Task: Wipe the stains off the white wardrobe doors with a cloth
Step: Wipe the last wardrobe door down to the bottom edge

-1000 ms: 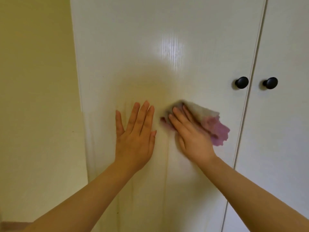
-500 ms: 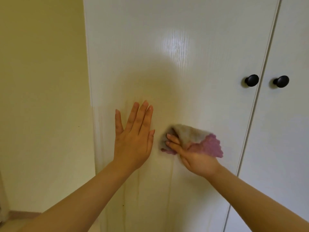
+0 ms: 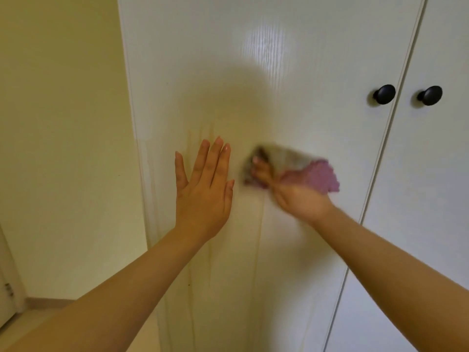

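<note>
The left hand [image 3: 203,189] lies flat on the left door [image 3: 279,72], fingers straight and close together, thumb spread out to the side, holding nothing. Just beside it, the right hand [image 3: 297,196] holds the cloth [image 3: 304,171] against the same door. The hand and cloth are blurred, so the exact grip is hard to read, but the cloth is bunched round the fingers [image 3: 256,166], with two fingertips showing at its left end. The cloth is grey-beige on the upper side and purple at its right end, and it sits at about the height of the left hand's fingers, apart from them.

Yellowish streaks [image 3: 210,262] run down the door, some above the left fingertips, others below the wrist and below the cloth. A soft shadow and a bright glare patch lie higher up on the panel.

Two black knobs sit side by side, one [image 3: 384,94] on the left door's edge, the other [image 3: 430,95] on the right door [image 3: 436,199]. A pale yellow wall [image 3: 63,123] stands to the left, meeting the floor [image 3: 38,313] at the lower corner.
</note>
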A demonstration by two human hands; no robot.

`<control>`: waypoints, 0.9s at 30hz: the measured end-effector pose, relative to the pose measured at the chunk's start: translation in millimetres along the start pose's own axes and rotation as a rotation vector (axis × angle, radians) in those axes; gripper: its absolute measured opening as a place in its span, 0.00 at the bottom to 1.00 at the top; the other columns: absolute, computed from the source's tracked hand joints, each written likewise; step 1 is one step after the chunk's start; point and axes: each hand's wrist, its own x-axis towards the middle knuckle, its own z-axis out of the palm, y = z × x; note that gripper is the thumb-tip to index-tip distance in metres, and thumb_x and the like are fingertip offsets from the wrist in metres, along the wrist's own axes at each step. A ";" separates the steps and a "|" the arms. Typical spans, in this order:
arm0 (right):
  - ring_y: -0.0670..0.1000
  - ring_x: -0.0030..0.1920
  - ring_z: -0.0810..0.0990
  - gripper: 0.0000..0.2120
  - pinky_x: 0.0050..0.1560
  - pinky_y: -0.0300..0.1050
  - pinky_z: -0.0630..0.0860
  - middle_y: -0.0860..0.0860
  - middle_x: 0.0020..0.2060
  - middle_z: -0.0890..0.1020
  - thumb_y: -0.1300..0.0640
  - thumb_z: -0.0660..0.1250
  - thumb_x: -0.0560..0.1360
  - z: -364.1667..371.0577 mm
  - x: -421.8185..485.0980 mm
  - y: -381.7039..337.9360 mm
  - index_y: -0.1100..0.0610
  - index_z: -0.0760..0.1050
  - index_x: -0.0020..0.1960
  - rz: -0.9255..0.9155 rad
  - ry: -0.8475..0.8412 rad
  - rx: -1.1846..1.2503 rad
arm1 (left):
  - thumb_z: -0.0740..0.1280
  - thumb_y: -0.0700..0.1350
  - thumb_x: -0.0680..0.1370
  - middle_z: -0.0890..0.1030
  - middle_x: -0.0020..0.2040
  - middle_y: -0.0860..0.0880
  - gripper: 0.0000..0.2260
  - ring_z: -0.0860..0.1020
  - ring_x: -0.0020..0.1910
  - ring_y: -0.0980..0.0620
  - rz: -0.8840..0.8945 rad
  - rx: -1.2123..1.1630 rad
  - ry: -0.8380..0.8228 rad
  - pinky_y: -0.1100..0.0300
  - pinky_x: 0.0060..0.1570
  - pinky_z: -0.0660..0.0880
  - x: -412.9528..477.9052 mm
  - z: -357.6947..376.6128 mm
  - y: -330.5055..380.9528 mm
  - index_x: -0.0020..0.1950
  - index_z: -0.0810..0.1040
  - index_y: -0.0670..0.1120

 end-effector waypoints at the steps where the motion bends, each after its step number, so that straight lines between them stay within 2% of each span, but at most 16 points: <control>1: 0.43 0.65 0.65 0.19 0.68 0.28 0.53 0.59 0.65 0.69 0.68 0.50 0.76 -3.5 17.0 10.5 0.68 0.68 0.65 0.140 0.092 0.020 | 0.46 0.49 0.83 0.63 0.74 0.42 0.22 0.57 0.73 0.44 -0.006 -0.009 0.001 0.42 0.71 0.42 1.3 0.6 0.7 0.74 0.57 0.39; 3: 0.53 0.66 0.63 0.21 0.69 0.33 0.52 0.63 0.63 0.73 0.66 0.51 0.73 -7.2 38.9 17.5 0.68 0.73 0.62 0.287 0.313 -0.012 | 0.46 0.49 0.83 0.63 0.73 0.42 0.22 0.57 0.73 0.44 -0.020 -0.022 0.010 0.42 0.71 0.42 2.9 1.6 2.4 0.74 0.57 0.39; 5: 0.57 0.66 0.65 0.19 0.70 0.43 0.54 0.61 0.61 0.76 0.64 0.52 0.75 4.3 28.4 7.9 0.65 0.75 0.61 0.235 0.376 -0.122 | 0.48 0.49 0.82 0.63 0.73 0.42 0.22 0.57 0.73 0.44 -0.018 -0.026 0.007 0.42 0.71 0.42 1.6 2.0 4.3 0.74 0.57 0.39; 8: 0.58 0.66 0.66 0.18 0.68 0.50 0.57 0.58 0.63 0.75 0.55 0.50 0.81 59.5 -13.1 14.4 0.60 0.73 0.63 -0.330 0.068 -0.312 | 0.53 0.47 0.80 0.63 0.73 0.42 0.24 0.58 0.73 0.44 0.007 -0.010 0.007 0.42 0.71 0.43 -3.1 0.0 -2.4 0.74 0.57 0.39; 9: 0.56 0.68 0.64 0.19 0.69 0.52 0.56 0.58 0.66 0.72 0.50 0.53 0.81 62.1 -18.7 26.5 0.58 0.70 0.67 -0.520 0.258 -0.167 | 0.54 0.47 0.80 0.63 0.74 0.42 0.24 0.58 0.73 0.44 0.012 -0.002 0.007 0.42 0.71 0.43 -3.2 -1.1 -6.9 0.74 0.57 0.39; 10: 0.54 0.70 0.61 0.21 0.71 0.54 0.55 0.56 0.69 0.68 0.46 0.54 0.80 69.3 -27.8 33.8 0.53 0.65 0.70 -0.510 0.197 0.303 | 0.54 0.46 0.80 0.63 0.74 0.42 0.24 0.58 0.73 0.44 0.005 0.004 0.010 0.42 0.71 0.43 -3.1 -2.0 -10.5 0.74 0.58 0.39; 11: 0.49 0.72 0.59 0.21 0.73 0.48 0.54 0.53 0.71 0.65 0.44 0.50 0.81 68.8 -27.6 45.6 0.47 0.60 0.73 -0.405 0.063 0.515 | 0.54 0.46 0.80 0.64 0.73 0.41 0.23 0.58 0.73 0.44 -0.005 0.012 0.019 0.42 0.71 0.43 -1.7 -2.9 -14.6 0.74 0.58 0.39; 12: 0.44 0.72 0.56 0.21 0.72 0.41 0.53 0.52 0.71 0.64 0.44 0.45 0.82 50.0 -16.3 51.3 0.44 0.56 0.74 -0.234 0.165 0.300 | 0.54 0.46 0.80 0.64 0.73 0.41 0.23 0.58 0.73 0.44 -0.010 0.014 0.022 0.42 0.71 0.43 -1.4 -3.7 -17.1 0.73 0.58 0.39; 14: 0.47 0.71 0.57 0.21 0.72 0.34 0.49 0.59 0.67 0.68 0.55 0.46 0.82 9.8 26.4 54.5 0.57 0.63 0.72 -0.015 0.208 -0.119 | 0.54 0.46 0.80 0.64 0.73 0.41 0.23 0.58 0.73 0.44 -0.026 0.010 0.028 0.42 0.71 0.43 -0.3 -2.5 -17.9 0.73 0.59 0.39; 17: 0.56 0.67 0.63 0.20 0.72 0.41 0.49 0.62 0.62 0.75 0.67 0.54 0.73 0.5 36.5 27.7 0.66 0.73 0.63 0.165 0.379 -0.186 | 0.53 0.47 0.80 0.63 0.73 0.42 0.23 0.58 0.73 0.44 -0.028 0.005 0.018 0.42 0.71 0.43 -3.7 -0.5 -13.0 0.74 0.58 0.39; 19: 0.57 0.64 0.66 0.18 0.70 0.46 0.54 0.60 0.59 0.78 0.64 0.56 0.74 28.7 19.1 14.3 0.65 0.73 0.62 0.053 0.223 -0.340 | 0.52 0.48 0.81 0.62 0.73 0.43 0.23 0.58 0.73 0.44 -0.014 0.009 0.013 0.42 0.71 0.43 -8.0 -0.4 -12.7 0.74 0.58 0.39; 20: 0.55 0.60 0.70 0.17 0.67 0.45 0.60 0.60 0.56 0.80 0.64 0.56 0.75 26.3 11.2 5.1 0.68 0.72 0.61 0.002 -0.012 -0.285 | 0.52 0.48 0.81 0.61 0.73 0.43 0.23 0.58 0.73 0.44 0.000 0.014 0.011 0.42 0.71 0.43 -9.5 -1.4 -14.0 0.74 0.57 0.40; 22: 0.52 0.46 0.75 0.19 0.53 0.38 0.70 0.60 0.43 0.79 0.63 0.57 0.77 -0.4 13.1 2.7 0.80 0.64 0.57 -0.035 -0.146 -0.127 | 0.53 0.49 0.81 0.60 0.74 0.44 0.24 0.55 0.75 0.46 0.024 0.029 0.018 0.41 0.71 0.45 -8.6 -3.7 -18.2 0.74 0.56 0.40; 23: 0.56 0.44 0.76 0.22 0.51 0.41 0.72 0.59 0.46 0.79 0.62 0.58 0.77 -12.0 19.9 10.9 0.82 0.60 0.56 -0.045 -0.140 -0.070 | 0.53 0.49 0.81 0.59 0.74 0.44 0.24 0.52 0.76 0.47 0.027 0.033 0.025 0.40 0.71 0.45 -7.4 -4.8 -19.7 0.74 0.56 0.40; 25: 0.65 0.59 0.71 0.21 0.64 0.48 0.63 0.66 0.66 0.68 0.62 0.53 0.78 -36.7 39.1 26.0 0.77 0.59 0.65 0.171 -0.114 -0.208 | 0.52 0.49 0.81 0.58 0.74 0.45 0.24 0.45 0.77 0.52 0.025 0.032 0.033 0.40 0.71 0.45 -5.4 -5.4 -21.2 0.75 0.55 0.40; 27: 0.58 0.65 0.68 0.23 0.67 0.40 0.56 0.61 0.69 0.65 0.57 0.52 0.77 -36.7 52.1 40.0 0.67 0.65 0.69 0.319 0.092 -0.189 | 0.51 0.49 0.81 0.58 0.74 0.45 0.24 0.44 0.76 0.54 0.000 0.026 0.038 0.41 0.71 0.45 -4.5 -3.9 -21.1 0.75 0.55 0.41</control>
